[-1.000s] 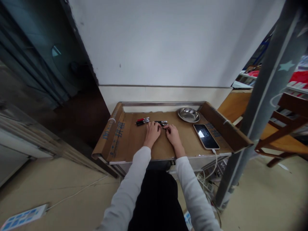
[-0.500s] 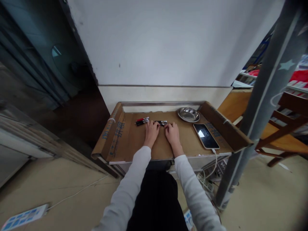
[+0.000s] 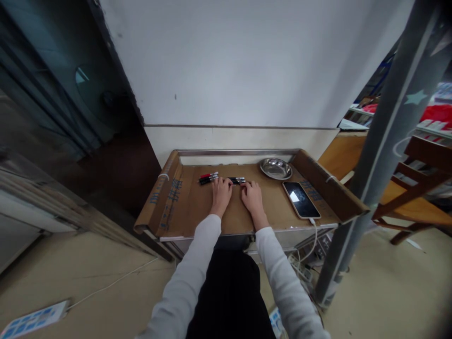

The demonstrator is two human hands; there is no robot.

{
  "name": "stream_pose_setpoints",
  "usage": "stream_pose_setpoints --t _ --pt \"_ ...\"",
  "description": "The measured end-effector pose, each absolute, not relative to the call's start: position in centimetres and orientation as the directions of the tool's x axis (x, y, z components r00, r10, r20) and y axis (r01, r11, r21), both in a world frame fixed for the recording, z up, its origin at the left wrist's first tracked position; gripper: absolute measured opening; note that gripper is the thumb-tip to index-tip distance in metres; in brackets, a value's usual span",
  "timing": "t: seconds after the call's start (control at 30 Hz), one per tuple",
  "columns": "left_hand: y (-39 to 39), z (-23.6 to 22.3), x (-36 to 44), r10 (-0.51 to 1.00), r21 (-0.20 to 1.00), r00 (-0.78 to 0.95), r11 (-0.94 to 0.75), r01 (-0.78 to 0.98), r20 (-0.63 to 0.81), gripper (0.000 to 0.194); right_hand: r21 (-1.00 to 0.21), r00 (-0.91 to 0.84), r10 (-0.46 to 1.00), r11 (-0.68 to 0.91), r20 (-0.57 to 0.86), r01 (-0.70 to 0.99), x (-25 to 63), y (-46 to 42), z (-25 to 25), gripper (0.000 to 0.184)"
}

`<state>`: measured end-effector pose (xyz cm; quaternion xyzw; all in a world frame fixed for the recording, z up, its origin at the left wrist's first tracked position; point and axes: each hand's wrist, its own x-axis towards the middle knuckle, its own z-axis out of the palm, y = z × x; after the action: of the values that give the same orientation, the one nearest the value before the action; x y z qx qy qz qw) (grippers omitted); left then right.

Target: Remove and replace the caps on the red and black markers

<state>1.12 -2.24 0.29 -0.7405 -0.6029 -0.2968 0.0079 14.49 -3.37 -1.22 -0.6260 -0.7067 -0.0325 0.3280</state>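
Note:
Between my two hands a few black pens (image 3: 237, 180) lie side by side on the brown cardboard table cover (image 3: 197, 207). My left hand (image 3: 221, 193) rests with its fingers bent at the left end of these pens, partly covering them. At their right end, the bent fingertips of my right hand (image 3: 252, 195) are pinched together against the pens. Just left of my left hand is a second group: a red pen (image 3: 205, 175) with dark pens (image 3: 206, 180) beside it. How firmly either hand grips is too small to make out.
A shiny metal dish (image 3: 276, 168) stands at the back right. In front of it lies a phone (image 3: 301, 200) with a white cable (image 3: 315, 240). Raised cardboard sides (image 3: 158, 195) border the table. A grey metal post (image 3: 376, 160) and a wooden chair (image 3: 413, 193) are at the right.
The black pens between my hands now lie more evenly together. Both hands have barely moved; the view has shifted slightly.

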Motion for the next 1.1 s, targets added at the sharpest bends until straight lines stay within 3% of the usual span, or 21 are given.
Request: stream_pose_setpoints --t 0.1,0.27,0.43,0.8,0.97,1.1 --pt "-2.4 0.44 1.11 0.89 0.359 0.025 -0.21 0.91 0.456 0.015 -0.372 0.045 0.843 0.188 0.536 0.909 14.58 -3.49 -1.35 0.024" --pt "-2.52 0.56 0.97 0.843 0.412 -0.24 0.024 0.911 0.482 0.02 -0.355 0.048 0.855 0.162 0.516 0.921 14.59 -3.59 -1.37 0.022" --pt "-2.48 0.35 1.03 0.828 0.404 -0.327 0.135 0.905 0.455 0.032 -0.356 0.013 0.877 0.182 0.48 0.917 14.54 -3.53 -1.24 0.023" --pt "-2.76 0.57 1.07 0.848 0.426 -0.346 0.161 0.89 0.402 0.024 -0.37 0.06 0.868 0.147 0.494 0.917 14.56 -3.61 -1.31 0.021" --pt "-2.4 0.26 0.93 0.843 0.378 -0.285 0.107 0.92 0.456 0.021 -0.38 0.052 0.856 0.173 0.514 0.908 14.63 -3.51 -1.39 0.021" --pt "-2.17 0.54 0.87 0.852 0.413 -0.204 -0.016 0.911 0.483 0.028 -0.401 0.065 0.863 0.165 0.501 0.901 14.59 -3.59 -1.24 0.022"
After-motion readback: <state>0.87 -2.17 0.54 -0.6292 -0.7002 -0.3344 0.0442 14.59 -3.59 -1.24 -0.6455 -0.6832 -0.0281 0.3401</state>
